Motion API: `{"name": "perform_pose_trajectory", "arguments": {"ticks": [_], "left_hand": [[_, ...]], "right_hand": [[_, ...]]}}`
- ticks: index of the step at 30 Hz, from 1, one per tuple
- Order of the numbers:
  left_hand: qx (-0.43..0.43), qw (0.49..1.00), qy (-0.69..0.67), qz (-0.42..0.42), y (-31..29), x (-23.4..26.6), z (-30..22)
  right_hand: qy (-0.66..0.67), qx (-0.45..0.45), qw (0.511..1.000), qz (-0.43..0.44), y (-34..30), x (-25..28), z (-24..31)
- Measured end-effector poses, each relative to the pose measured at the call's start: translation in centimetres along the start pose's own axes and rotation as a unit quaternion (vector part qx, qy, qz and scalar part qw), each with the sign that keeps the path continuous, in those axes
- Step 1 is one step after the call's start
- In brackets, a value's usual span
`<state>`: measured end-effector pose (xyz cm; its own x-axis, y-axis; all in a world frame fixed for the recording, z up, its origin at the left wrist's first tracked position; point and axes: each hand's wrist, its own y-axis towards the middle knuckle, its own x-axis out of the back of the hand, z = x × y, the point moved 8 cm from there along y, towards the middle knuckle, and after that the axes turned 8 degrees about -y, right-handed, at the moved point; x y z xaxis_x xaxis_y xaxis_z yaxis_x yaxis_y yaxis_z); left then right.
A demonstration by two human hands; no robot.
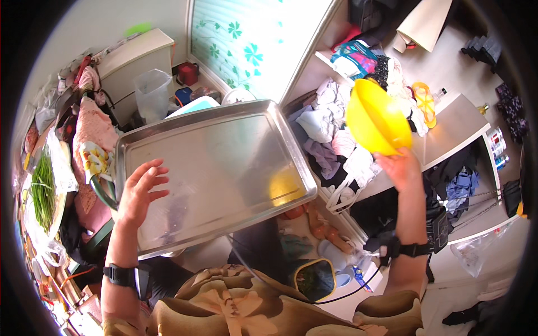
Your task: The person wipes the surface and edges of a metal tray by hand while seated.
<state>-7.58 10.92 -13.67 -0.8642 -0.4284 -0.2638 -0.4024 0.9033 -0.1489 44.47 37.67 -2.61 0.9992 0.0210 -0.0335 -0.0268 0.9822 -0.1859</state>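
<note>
In the head view, the right hand [400, 168] is gripping the rim of a bright yellow, round plastic bowl [376, 115], which is tilting steeply just to the right of a large, rectangular, silvery metal tray [213, 168]. The left hand [143, 193] is holding nothing and is spreading its fingers over the tray's left part; whether it is touching the metal, I cannot tell. With the bowl hanging from one edge, the right hand is probably needing a firm thumb-and-finger pinch and a level wrist, and is best keeping the bowl clear of the tray's raised rim; the left hand is well placed for steadying the tray. The bowl's smooth wall is curving and shining, and the tray's worn, flat base is mirroring a yellow patch near its right corner. Beyond the tray's right edge, soft, crumpled pale clothes [325, 117] are lying in a heap; to its left, a bundle of thin, long green stalks [42, 193] is resting; behind it, a cloudy, translucent plastic tub [152, 95] is standing.
</note>
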Motion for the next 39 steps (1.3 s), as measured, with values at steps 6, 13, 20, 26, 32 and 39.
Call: {"name": "perform_pose_trajectory", "arguments": {"ticks": [6, 13, 20, 26, 32, 39], "left_hand": [[0.054, 0.986, -0.105, 0.118, -1.0, -3.3, 0.0], [0.080, 0.970, -0.185, 0.139, -3.0, -4.7, 0.1], [0.089, 0.973, -0.206, 0.047, -4.0, -0.4, 1.2], [0.022, 0.977, -0.214, -0.004, -5.1, 2.8, 0.6], [0.036, 0.977, -0.200, -0.059, -6.5, 4.1, 0.8], [0.019, 0.986, -0.142, -0.087, -7.0, 3.4, -2.0]], "right_hand": [[0.016, -0.056, 0.973, 0.222, -5.8, -14.8, -6.9], [0.033, -0.065, 0.908, 0.413, -10.5, -28.2, -13.3], [0.006, -0.076, 0.872, 0.484, -14.8, -36.0, -16.9], [0.009, -0.144, 0.909, 0.392, -10.1, -35.9, -18.6], [0.058, -0.248, 0.924, 0.287, -5.6, -36.6, -22.6], [0.025, -0.280, 0.899, 0.335, -5.7, -41.7, -26.3]]}}
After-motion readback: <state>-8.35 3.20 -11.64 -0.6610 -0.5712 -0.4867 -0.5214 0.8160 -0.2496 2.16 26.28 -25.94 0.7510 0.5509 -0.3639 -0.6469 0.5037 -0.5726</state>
